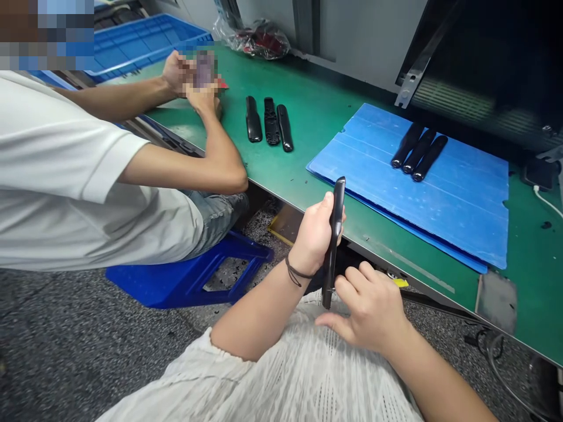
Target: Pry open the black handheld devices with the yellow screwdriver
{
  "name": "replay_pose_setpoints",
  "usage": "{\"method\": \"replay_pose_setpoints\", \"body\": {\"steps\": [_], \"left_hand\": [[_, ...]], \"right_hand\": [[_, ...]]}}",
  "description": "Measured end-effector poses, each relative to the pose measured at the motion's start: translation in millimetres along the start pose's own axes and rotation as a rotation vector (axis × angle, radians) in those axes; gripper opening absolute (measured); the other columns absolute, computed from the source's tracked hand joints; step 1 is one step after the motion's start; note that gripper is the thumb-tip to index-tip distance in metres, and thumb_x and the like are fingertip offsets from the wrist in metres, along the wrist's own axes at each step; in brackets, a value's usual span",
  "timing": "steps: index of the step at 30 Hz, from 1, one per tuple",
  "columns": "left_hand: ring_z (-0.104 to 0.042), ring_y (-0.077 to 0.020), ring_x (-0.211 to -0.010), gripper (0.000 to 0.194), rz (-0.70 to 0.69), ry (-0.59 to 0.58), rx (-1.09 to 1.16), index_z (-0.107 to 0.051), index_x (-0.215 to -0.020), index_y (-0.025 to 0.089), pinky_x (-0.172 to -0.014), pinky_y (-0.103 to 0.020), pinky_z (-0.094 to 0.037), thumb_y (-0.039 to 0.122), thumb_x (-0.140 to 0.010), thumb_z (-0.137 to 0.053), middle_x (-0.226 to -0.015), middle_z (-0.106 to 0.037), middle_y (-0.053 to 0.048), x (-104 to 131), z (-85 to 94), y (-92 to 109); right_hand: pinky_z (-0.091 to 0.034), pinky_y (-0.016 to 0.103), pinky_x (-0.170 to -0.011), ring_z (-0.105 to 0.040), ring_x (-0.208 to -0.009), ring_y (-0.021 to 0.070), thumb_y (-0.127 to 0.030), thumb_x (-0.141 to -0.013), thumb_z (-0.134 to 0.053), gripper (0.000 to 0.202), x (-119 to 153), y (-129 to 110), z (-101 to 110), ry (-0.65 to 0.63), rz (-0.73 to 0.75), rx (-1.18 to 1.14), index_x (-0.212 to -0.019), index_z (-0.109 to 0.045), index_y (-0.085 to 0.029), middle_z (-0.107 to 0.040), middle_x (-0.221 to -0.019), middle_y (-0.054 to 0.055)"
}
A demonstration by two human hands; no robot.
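Observation:
My left hand (314, 234) is closed around a long, slim black plastic casing (333, 252), which stands nearly upright above my lap, seen edge-on. My right hand (372, 305) is beside the casing's lower end, with its fingers curled and the thumb stretched out below. A small thin bit shows between the right fingertips and the casing; I cannot make out what it is. On the green table, three similar black casings (425, 153) lie side by side on a blue plastic sheet (457, 205). To the left are three more casing pieces (271, 123), the middle one with its hollow inside facing up.
A co-worker (109, 170) sits at my left, both hands around a blurred-out object. Behind them stands a blue crate (145, 44). The metal table edge (396, 264) runs before me. A grey plate (497, 302) and a phone with a white cable (540, 176) are at right.

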State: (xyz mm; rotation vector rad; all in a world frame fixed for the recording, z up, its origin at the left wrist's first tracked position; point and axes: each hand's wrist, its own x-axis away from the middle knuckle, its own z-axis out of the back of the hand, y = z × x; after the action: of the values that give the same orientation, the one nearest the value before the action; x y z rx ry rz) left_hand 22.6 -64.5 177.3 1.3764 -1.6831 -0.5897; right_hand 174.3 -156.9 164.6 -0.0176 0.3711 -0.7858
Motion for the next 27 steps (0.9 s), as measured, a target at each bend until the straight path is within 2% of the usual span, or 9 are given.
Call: {"method": "replay_pose_setpoints", "body": {"steps": [6, 13, 17, 18, 20, 21, 23, 25, 27], "left_hand": [[-0.027, -0.0026, -0.037, 0.05, 0.055, 0.047, 0.082, -0.048, -0.079, 0.016, -0.036, -0.016, -0.021, 0.055, -0.109, -0.039, -0.061, -0.038, 0.005, -11, -0.1, 3], [-0.028, -0.0032, -0.035, 0.047, 0.084, 0.161, 0.141, -0.047, -0.083, 0.016, -0.036, -0.018, -0.02, 0.052, -0.111, -0.034, -0.06, -0.042, 0.005, -21, 3.3, 11], [-0.031, -0.0042, -0.035, 0.046, 0.029, 0.21, 0.126, -0.049, -0.083, 0.016, -0.035, -0.019, -0.022, 0.051, -0.11, -0.036, -0.059, -0.043, 0.005, -30, 9.1, 19], [-0.031, -0.0044, -0.035, 0.047, 0.01, 0.222, 0.12, -0.049, -0.082, 0.016, -0.035, -0.019, -0.023, 0.051, -0.11, -0.037, -0.06, -0.043, 0.005, -32, 10.9, 21], [-0.033, -0.0049, -0.036, 0.047, -0.044, 0.244, 0.097, -0.05, -0.081, 0.016, -0.036, -0.02, -0.023, 0.053, -0.109, -0.04, -0.061, -0.044, 0.004, -36, 15.0, 24], [-0.034, -0.0053, -0.036, 0.047, -0.08, 0.255, 0.075, -0.05, -0.081, 0.016, -0.037, -0.02, -0.024, 0.054, -0.108, -0.042, -0.061, -0.044, 0.003, -39, 17.3, 26], [-0.037, -0.0065, -0.039, 0.048, -0.174, 0.283, -0.003, -0.053, -0.081, 0.016, -0.039, -0.021, -0.026, 0.057, -0.105, -0.047, -0.062, -0.046, 0.002, -49, 22.7, 31], [-0.043, -0.0084, -0.044, 0.049, -0.287, 0.308, -0.124, -0.057, -0.082, 0.015, -0.043, -0.023, -0.032, 0.057, -0.104, -0.047, -0.064, -0.05, 0.0, -67, 28.3, 40], [-0.047, -0.0106, -0.05, 0.049, -0.383, 0.349, -0.358, -0.061, -0.085, 0.014, -0.049, -0.024, -0.038, 0.054, -0.104, -0.04, -0.068, -0.054, -0.002, -95, 32.8, 54]], "right_hand": [[-0.015, 0.037, -0.066, -0.032, -0.075, 0.0199, -0.065, -0.106, -0.042, 0.055, -2, 1, -3, 0.068, 0.031, 0.078, -0.076, -0.051, -0.019, -0.046, -0.072, 0.004], [-0.017, 0.036, -0.064, -0.03, -0.07, 0.0181, -0.054, -0.103, -0.057, 0.046, 5, -4, -10, 0.203, 0.034, 0.122, -0.074, -0.05, -0.019, -0.039, -0.067, 0.001], [-0.029, 0.033, -0.065, -0.04, -0.076, 0.0184, -0.058, -0.104, -0.052, 0.048, 6, -4, -9, 0.202, -0.047, -0.017, -0.109, -0.058, -0.011, -0.052, -0.08, 0.005], [-0.032, 0.033, -0.065, -0.043, -0.078, 0.0187, -0.051, -0.106, -0.053, 0.043, 6, -2, -9, 0.195, -0.076, -0.038, -0.116, -0.056, -0.009, -0.055, -0.084, 0.006], [-0.035, 0.031, -0.065, -0.048, -0.08, 0.0189, -0.022, -0.105, -0.05, 0.02, 6, 2, -7, 0.179, -0.115, -0.031, -0.121, -0.052, -0.01, -0.056, -0.088, 0.007], [-0.035, 0.03, -0.062, -0.049, -0.08, 0.0189, -0.007, -0.099, -0.046, 0.028, 6, 5, -7, 0.148, -0.129, 0.01, -0.126, -0.052, -0.012, -0.056, -0.089, 0.007], [-0.029, 0.029, -0.054, -0.05, -0.073, 0.0181, 0.009, -0.08, -0.037, 0.07, 6, 10, -6, 0.049, -0.151, 0.146, -0.142, -0.049, -0.022, -0.054, -0.085, 0.004], [-0.025, 0.028, -0.048, -0.05, -0.063, 0.0177, 0.01, -0.068, -0.034, 0.099, 8, 15, -4, -0.044, -0.175, 0.267, -0.159, -0.035, -0.029, -0.053, -0.08, 0.001], [-0.03, 0.027, -0.044, -0.054, -0.059, 0.0178, 0.008, -0.065, -0.034, 0.111, 12, 20, -1, -0.074, -0.204, 0.265, -0.169, -0.017, -0.025, -0.058, -0.079, 0.001]]}}
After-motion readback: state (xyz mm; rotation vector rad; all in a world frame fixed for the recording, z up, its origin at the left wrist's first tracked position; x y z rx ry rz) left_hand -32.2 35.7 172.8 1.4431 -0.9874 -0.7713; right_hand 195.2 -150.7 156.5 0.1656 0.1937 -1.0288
